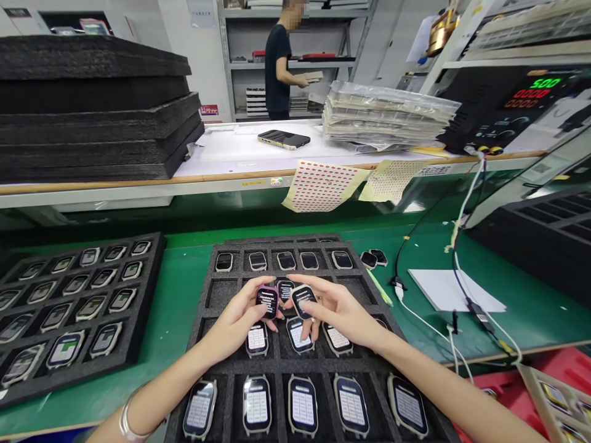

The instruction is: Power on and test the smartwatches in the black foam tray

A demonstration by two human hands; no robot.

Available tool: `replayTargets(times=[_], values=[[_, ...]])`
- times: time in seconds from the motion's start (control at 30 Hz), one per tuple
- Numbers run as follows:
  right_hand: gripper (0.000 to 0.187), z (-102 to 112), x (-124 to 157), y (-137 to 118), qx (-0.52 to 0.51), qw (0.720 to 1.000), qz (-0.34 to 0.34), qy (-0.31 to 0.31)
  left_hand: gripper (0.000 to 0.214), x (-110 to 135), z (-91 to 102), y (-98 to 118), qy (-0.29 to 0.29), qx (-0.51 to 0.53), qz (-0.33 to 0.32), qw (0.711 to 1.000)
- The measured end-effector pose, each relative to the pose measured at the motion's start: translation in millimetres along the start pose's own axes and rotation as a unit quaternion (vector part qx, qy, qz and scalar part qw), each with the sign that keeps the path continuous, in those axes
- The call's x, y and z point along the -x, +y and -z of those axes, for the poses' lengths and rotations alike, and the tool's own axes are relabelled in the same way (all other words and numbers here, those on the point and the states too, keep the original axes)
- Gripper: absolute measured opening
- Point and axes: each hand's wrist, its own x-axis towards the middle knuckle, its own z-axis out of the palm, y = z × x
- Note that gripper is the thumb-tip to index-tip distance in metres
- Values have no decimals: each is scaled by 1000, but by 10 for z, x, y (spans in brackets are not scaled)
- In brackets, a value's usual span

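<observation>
My left hand (249, 309) grips a purple-framed smartwatch (267, 295), its thumb on the lit screen. In my right hand (330, 307) is a silver-framed smartwatch (302, 294), also with lit text and a thumb on its glass. Between them, another lit smartwatch (285, 289) sits in the black foam tray (221, 335) under my hands. Nearer to me, the tray's front row holds several watches with lit grid screens, such as one smartwatch (303, 403). Along its back row the watch screens are dark. My fingers partly cover the middle compartments.
A second foam tray (150, 295) of watches lies left on the green table (178, 283). To the right are cables (427, 329), white paper (455, 289) and two loose watches (373, 257). A shelf above carries foam slabs (92, 123), a phone (284, 139) and a power supply (512, 111). A person (278, 67) stands behind.
</observation>
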Motion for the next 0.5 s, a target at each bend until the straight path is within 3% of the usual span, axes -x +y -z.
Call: replayTargets(times=[0.13,0.27,0.4,0.5], values=[[78,-10,37,18,-8,999,-11,-50,39,-3,-13,33,20,12,-4,1000],[70,48,78,-17,115,993,-11,-34,41,-12,-18,40,13,26,4,1000],[44,262,149,-99,350,933,60,56,39,-27,-18,40,6,32,2,999],[38,544,229,-92,454,878,107,110,35,-36,-21,55,7,29,0,1000]])
